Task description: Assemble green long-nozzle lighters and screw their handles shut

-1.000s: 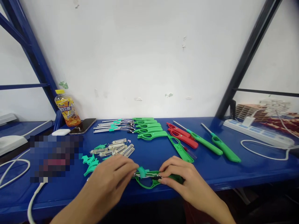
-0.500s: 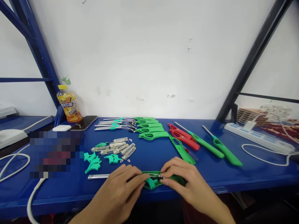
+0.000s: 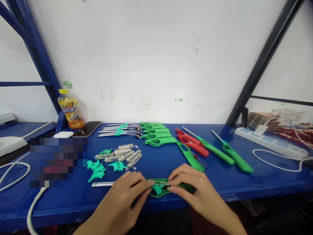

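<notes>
At the table's front edge lies an opened green lighter casing half, with a metal tube reaching out to its left. My left hand is closed on the casing's left part, its fingertips at the teal trigger. My right hand pinches at a small black part with thin pale wires, inside the casing. The fingers partly hide this part and the casing's right end. Beyond the hands are loose teal triggers and clear fuel tanks.
Metal tubes with wires and green casing halves lie at the back. Red casing halves, a screwdriver and long green lighters are to the right. A bottle, phone and power strip stand or lie farther out.
The teal trigger has shifted slightly up and left in the casing, with my left fingertips beside it. My right hand stays nearly still at the black part. The view has moved a little.
</notes>
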The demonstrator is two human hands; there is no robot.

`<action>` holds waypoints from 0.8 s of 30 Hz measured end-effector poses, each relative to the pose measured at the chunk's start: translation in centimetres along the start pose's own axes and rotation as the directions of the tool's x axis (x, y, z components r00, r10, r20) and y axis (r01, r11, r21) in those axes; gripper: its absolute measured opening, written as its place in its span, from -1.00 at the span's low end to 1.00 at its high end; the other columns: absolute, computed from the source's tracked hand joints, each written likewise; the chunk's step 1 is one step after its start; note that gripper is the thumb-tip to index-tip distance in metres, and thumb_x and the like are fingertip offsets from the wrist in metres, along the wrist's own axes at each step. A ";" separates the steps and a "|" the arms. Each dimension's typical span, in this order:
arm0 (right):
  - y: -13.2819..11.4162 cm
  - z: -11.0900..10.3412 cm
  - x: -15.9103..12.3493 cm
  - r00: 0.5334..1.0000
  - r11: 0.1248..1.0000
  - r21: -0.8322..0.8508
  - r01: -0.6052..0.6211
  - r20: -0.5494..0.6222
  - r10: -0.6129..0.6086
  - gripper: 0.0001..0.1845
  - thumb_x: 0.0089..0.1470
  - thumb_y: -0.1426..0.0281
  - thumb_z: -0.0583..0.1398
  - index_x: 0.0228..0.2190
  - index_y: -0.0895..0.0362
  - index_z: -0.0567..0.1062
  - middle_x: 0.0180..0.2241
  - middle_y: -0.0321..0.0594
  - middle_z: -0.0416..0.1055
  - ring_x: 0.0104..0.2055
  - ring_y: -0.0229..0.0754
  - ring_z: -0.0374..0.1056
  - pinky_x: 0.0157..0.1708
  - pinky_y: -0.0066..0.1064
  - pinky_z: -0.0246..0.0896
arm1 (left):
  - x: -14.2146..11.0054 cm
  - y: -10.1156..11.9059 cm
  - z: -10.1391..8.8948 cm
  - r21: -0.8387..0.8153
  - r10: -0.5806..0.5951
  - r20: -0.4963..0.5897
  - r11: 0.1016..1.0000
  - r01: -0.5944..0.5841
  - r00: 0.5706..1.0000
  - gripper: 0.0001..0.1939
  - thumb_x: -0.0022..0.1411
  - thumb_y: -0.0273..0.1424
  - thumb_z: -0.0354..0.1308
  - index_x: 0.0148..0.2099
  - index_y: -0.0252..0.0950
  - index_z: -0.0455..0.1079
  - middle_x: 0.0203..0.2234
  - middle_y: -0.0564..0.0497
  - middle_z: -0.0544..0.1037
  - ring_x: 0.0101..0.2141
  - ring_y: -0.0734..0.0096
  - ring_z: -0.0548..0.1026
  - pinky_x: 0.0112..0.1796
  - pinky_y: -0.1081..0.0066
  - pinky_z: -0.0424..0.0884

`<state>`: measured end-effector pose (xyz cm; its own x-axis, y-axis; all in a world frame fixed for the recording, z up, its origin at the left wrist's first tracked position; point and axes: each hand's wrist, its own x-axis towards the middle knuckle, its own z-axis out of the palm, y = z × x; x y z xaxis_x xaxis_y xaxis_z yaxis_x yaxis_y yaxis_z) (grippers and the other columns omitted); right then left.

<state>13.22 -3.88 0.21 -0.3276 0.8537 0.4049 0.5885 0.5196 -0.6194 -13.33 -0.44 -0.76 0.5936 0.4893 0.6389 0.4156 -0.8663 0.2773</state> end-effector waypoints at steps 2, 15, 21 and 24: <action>0.0 0.0 0.0 1.000 1.000 0.010 0.010 -0.011 -0.009 -0.82 0.38 0.21 0.27 -0.26 -0.02 0.65 -0.16 -0.31 0.59 -0.11 -0.19 0.48 0.00 -0.32 0.29 | 0.0 0.0 0.0 0.007 -0.002 0.007 1.000 0.002 1.000 -0.72 0.56 -0.50 0.03 0.15 -0.14 0.47 -0.24 0.01 0.58 -0.27 0.35 0.57 -0.18 0.35 0.55; -0.4 0.1 0.1 0.998 0.998 0.067 0.015 -0.054 -0.011 -0.88 0.38 0.34 0.27 -0.26 -0.01 0.61 -0.18 -0.35 0.59 -0.11 -0.24 0.48 -0.07 -0.41 0.32 | 0.1 0.1 -0.1 -0.005 -0.016 0.010 1.000 0.016 1.000 -0.71 0.54 -0.54 0.03 0.15 -0.13 0.44 -0.24 0.03 0.56 -0.26 0.36 0.57 -0.14 0.35 0.54; -0.1 0.3 0.1 0.997 0.997 0.068 0.024 -0.079 -0.018 -0.88 0.39 0.37 0.26 -0.25 0.00 0.60 -0.16 -0.34 0.59 -0.11 -0.25 0.50 -0.06 -0.43 0.33 | 0.0 0.2 -0.4 0.001 -0.005 0.048 1.000 0.005 0.999 -0.63 0.54 -0.56 0.01 0.25 -0.12 0.41 -0.22 0.04 0.55 -0.26 0.38 0.54 -0.14 0.37 0.53; -0.1 0.3 0.0 0.996 0.997 0.072 0.029 -0.082 -0.023 -0.89 0.39 0.37 0.27 -0.24 -0.01 0.60 -0.16 -0.35 0.59 -0.11 -0.26 0.50 -0.07 -0.44 0.33 | 0.0 0.2 -0.4 0.006 0.004 0.054 1.000 -0.004 0.999 -0.60 0.54 -0.57 0.00 0.26 -0.12 0.41 -0.23 0.05 0.54 -0.28 0.39 0.52 -0.16 0.37 0.52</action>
<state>12.98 -3.86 0.09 -0.2794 0.8357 0.4729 0.5237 0.5454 -0.6544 -13.46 -0.68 -0.42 0.6316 0.4905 0.6004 0.4172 -0.8677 0.2700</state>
